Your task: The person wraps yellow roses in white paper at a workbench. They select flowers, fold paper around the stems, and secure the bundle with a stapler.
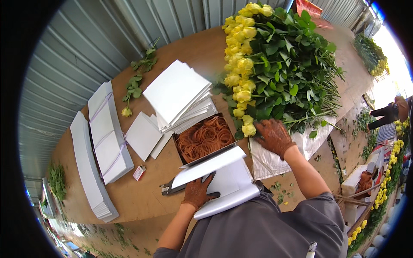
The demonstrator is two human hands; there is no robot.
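Along the near side of the brown, board-like counter (142,193), the left hand (197,193), wearing a rust-brown glove with dark tips, is resting on a smooth white folded sheet (232,176), its thumb and fingers spreading apart in a V. Beside it, a narrow dark tool (167,189) is poking out from under the sheet's edge. The right hand (274,136), gloved alike, is reaching to the nearest yellow rose (248,130), its fingers curving loosely by the ruffled petals; whether they are pinching anything, I cannot tell. Beyond it, a thick heap of roses (284,69) is lying sideways, rounded blooms lining up on the left, glossy leaves and thin stems fanning rightward, its near edge bordering a pale, creased cloth (275,161). Left of the rose, thin rubbery rings (204,139) are tangling in an open rectangular box (210,156). Behind that, flat white sheets (176,92) are piling up unevenly, while purple string is binding a long white bundle (109,137) farther left, near the ribbed metal wall (77,56)
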